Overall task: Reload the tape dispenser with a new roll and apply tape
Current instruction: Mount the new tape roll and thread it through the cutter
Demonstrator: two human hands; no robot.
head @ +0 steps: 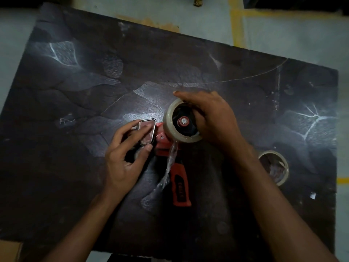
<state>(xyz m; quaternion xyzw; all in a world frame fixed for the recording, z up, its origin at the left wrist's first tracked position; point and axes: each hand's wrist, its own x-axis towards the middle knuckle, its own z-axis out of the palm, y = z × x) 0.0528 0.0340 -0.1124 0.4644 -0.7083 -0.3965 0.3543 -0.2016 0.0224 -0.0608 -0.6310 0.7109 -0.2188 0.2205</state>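
red tape dispenser (pixel 166 146) lies mid dark table (pixel 75 82). right hand (pixel 213 118) grips clear tape roll (pixel 171 127) seated on hub. left hand (pixel 124 156) pinches front plate (pixel 148 134). loose tape strip (pixel 168 167) trails over handle. near-empty roll (pixel 281 167) lies well right.

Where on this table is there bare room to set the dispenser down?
Bare: the far-left stretch of the dark table beyond the left hand, and the far-right area above the spent roll. Crowded: the middle, with the right hand on the tape roll, the dispenser and loose tape.
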